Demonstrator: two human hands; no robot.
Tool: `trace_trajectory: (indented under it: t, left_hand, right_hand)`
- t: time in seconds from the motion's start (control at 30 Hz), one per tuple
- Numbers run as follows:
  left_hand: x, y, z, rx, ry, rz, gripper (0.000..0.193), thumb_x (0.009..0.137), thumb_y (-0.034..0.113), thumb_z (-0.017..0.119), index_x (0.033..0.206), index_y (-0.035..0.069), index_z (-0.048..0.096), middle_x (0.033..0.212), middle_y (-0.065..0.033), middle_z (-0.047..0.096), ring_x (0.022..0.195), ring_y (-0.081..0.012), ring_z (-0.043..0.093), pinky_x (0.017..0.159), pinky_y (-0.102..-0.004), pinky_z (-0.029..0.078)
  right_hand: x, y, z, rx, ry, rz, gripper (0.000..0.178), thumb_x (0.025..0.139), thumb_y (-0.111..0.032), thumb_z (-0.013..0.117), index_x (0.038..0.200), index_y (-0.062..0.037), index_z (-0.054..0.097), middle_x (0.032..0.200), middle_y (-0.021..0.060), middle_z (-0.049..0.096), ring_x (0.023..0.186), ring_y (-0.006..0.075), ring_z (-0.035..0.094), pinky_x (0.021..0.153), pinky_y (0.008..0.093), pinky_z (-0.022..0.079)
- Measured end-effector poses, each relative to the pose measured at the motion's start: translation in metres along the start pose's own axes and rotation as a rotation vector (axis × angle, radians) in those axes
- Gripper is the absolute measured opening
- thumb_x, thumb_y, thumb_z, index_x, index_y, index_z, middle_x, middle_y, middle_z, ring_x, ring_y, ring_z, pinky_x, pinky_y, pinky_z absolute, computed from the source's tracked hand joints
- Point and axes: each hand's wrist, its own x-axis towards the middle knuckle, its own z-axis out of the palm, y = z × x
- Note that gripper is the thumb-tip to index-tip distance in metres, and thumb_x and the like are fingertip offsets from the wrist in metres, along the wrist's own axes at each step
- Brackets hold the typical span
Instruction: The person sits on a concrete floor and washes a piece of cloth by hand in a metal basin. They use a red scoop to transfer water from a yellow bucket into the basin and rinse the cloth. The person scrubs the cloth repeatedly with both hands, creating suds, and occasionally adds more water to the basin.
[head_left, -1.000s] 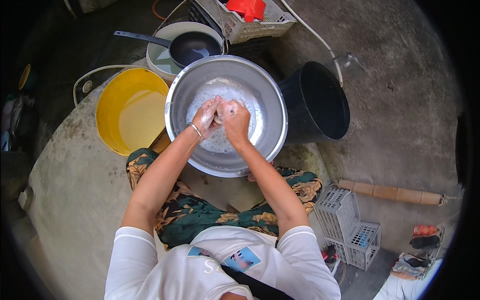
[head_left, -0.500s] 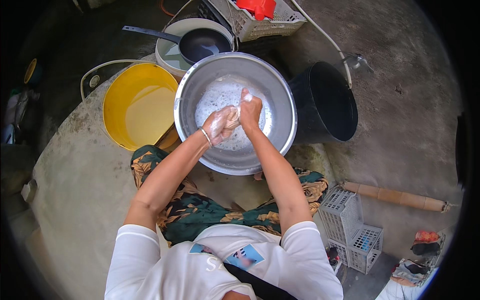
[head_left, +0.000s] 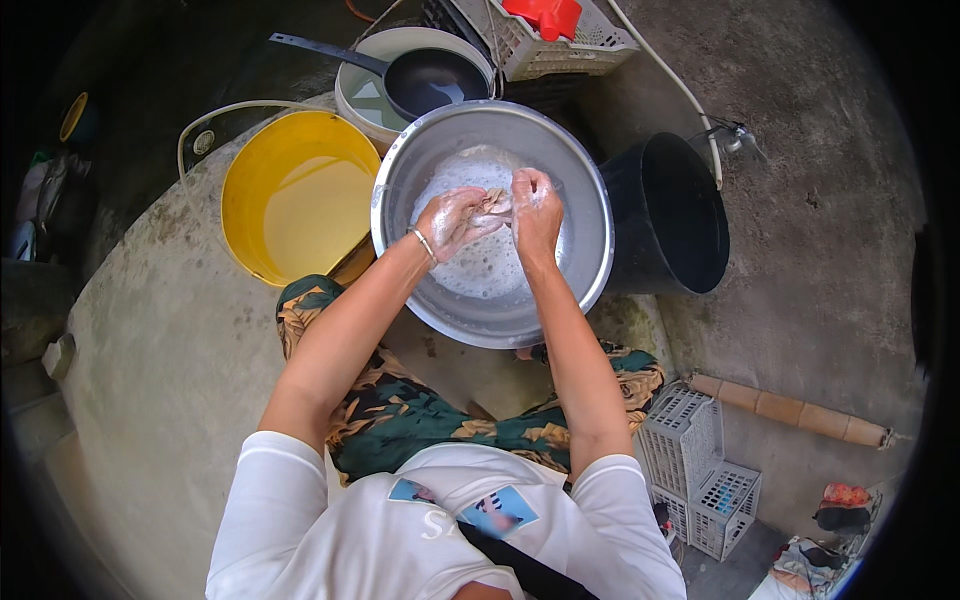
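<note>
In front of me a round metal basin [head_left: 396, 285] holds white soapy water [head_left: 478, 268]. Over the suds my two hands come together on a small, pale, wet cloth [head_left: 494, 203], mostly hidden by the fingers. My left hand [head_left: 452, 222], with a bracelet at the wrist, is turned palm up and curled about one part of it. The right hand [head_left: 538, 215] is closed in a fist at the cloth's other side. Foam clings to the skin of both.
Left of the basin stands a yellow bucket [head_left: 240, 205] with cloudy liquid. A dark long-handled pan [head_left: 432, 82] rests on a white bucket [head_left: 358, 102] behind. At right is a black bucket [head_left: 640, 240]; a crate [head_left: 600, 55] with a red scoop [head_left: 548, 15] is further back.
My hands have drawn slightly apart, and more of the cloth shows between them. My left palm has turned up. The whole view has shifted a little.
</note>
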Motion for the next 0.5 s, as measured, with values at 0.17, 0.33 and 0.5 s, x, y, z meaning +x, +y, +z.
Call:
trace_trajectory:
  t: [0.17, 0.33, 0.5]
  left_hand:
    - [-0.003, 0.006, -0.006, -0.122, -0.138, -0.059, 0.018, 0.087, 0.018, 0.045, 0.098, 0.006, 0.052, 0.097, -0.0073, 0.056, 0.09, -0.0187, 0.055, 0.08, -0.0352, 0.049]
    - [-0.013, 0.011, 0.015, 0.202, 0.185, -0.033, 0.019, 0.086, 0.026, 0.048, 0.091, 0.008, 0.054, 0.087, -0.0017, 0.056, 0.08, -0.0136, 0.055, 0.066, -0.0324, 0.051]
    - [0.015, -0.013, -0.026, -0.089, 0.139, 0.059, 0.024, 0.084, 0.031, 0.053, 0.074, 0.009, 0.053, 0.059, -0.0012, 0.049, 0.054, -0.0146, 0.052, 0.048, -0.0308, 0.043]
  right_hand:
    - [-0.004, -0.004, 0.001, 0.21, -0.081, 0.337, 0.031, 0.084, -0.026, 0.058, 0.1, 0.0009, 0.057, 0.068, 0.0078, 0.06, 0.066, 0.0192, 0.057, 0.064, 0.0301, 0.045]
    - [-0.01, 0.001, 0.012, -0.175, 0.162, -0.171, 0.019, 0.078, -0.016, 0.06, 0.088, 0.0, 0.058, 0.071, 0.0136, 0.06, 0.064, 0.0257, 0.058, 0.062, 0.0359, 0.045]
    - [-0.046, -0.035, 0.046, -0.427, 0.012, -0.479, 0.019, 0.083, -0.02, 0.053, 0.081, -0.0017, 0.056, 0.071, 0.0189, 0.057, 0.061, 0.0354, 0.055, 0.055, 0.0396, 0.044]
